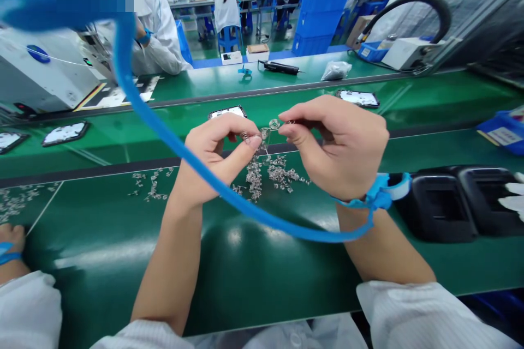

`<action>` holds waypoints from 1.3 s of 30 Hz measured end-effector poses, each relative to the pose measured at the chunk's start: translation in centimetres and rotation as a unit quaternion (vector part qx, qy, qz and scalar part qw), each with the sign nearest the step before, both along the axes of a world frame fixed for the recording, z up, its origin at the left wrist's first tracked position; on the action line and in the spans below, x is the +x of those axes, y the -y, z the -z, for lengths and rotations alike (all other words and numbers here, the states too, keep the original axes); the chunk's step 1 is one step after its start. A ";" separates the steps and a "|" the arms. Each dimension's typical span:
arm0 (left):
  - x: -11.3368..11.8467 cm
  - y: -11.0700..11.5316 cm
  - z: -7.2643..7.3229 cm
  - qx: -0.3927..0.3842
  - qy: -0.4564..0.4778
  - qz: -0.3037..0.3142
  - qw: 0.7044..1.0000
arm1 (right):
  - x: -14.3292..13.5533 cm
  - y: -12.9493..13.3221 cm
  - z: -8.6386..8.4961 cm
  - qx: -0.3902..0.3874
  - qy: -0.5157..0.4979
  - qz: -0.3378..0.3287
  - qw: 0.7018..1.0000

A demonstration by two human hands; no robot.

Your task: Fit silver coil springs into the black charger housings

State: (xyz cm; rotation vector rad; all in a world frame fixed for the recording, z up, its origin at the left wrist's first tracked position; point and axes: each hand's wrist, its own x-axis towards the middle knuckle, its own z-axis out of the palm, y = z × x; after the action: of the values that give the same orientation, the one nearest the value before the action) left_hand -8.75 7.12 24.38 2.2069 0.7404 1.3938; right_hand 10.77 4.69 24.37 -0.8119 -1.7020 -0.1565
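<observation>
My left hand (pixel 219 155) pinches small coiled metal springs between thumb and forefinger above the green bench. Opposite it, my right hand (pixel 338 144) is closed on the other end of the same little cluster. A few linked springs (pixel 273 125) span the short gap between my fingertips; whether they are tangled or joined I cannot tell. Below lies a pile of loose springs (pixel 254 179), split into two heaps. A blue wrist strap (pixel 379 191) circles my right wrist, and its blue cord (pixel 245 207) arcs across the view in front of my left forearm.
Black trays (pixel 440 204) stand at the right. More small metal parts (pixel 155 182) lie to the left, near another person's hand (pixel 12 237). Flat devices, one a black-framed unit (pixel 65 133), sit along the green conveyor (pixel 164 144). A black electric screwdriver (pixel 282 67) lies beyond.
</observation>
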 end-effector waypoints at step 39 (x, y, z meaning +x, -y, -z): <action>0.4 -0.3 0.1 0.064 0.098 0.018 0.993 | -2.4 0.7 0.4 -0.324 -0.278 -0.275 0.861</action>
State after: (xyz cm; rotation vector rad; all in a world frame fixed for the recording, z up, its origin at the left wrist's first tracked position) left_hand -8.31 7.37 24.31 2.1253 0.5550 1.6521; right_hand 8.38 4.00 23.96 -0.7085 -1.3455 1.0067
